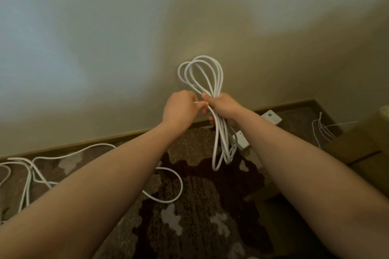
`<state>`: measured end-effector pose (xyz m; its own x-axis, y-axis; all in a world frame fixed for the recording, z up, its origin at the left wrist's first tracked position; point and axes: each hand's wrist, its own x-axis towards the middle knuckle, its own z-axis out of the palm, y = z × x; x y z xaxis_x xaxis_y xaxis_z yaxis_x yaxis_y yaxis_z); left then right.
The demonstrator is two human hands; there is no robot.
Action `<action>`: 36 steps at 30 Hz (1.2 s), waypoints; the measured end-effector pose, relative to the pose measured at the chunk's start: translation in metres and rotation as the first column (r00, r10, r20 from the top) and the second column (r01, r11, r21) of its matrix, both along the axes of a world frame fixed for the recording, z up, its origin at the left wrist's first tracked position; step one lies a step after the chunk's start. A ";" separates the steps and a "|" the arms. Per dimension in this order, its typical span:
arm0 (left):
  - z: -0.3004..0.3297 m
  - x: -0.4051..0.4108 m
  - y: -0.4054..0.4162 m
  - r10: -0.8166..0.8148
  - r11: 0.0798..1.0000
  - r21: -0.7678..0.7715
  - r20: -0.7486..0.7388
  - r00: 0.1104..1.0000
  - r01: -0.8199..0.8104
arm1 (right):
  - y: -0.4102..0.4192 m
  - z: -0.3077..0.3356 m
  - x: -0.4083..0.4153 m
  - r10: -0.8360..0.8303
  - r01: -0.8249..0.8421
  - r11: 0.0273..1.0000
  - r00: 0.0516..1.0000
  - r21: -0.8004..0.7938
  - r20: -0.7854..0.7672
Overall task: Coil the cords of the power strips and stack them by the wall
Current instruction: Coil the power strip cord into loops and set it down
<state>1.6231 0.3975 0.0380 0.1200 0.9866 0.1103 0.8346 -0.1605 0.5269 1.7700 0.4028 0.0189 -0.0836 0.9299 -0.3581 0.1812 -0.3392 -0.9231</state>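
Observation:
My right hand (223, 107) grips a bundle of white cord (202, 73) at its middle, held up in front of the wall. Loops stick out above the fist and more loops hang below it. My left hand (182, 107) is right beside it, its fingers curled and pinching a thin white strand at the bundle's waist. A white power strip (242, 140) shows just behind the hanging loops, partly hidden by my right forearm. A second power strip (271, 116) lies on the carpet next to the wall's baseboard.
Loose white cord (166, 185) curls on the patterned carpet under my left arm, and more cord (29, 166) lies tangled at the far left. Thin white wires (322, 130) hang by a wooden furniture piece (357, 149) on the right. The baseboard (84, 143) runs along the wall.

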 end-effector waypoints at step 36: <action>0.009 -0.068 0.011 -0.163 0.952 -0.226 0.194 0.967 0.206 | 0.012 -0.006 0.023 -0.064 0.049 0.996 0.977 0.080 0.206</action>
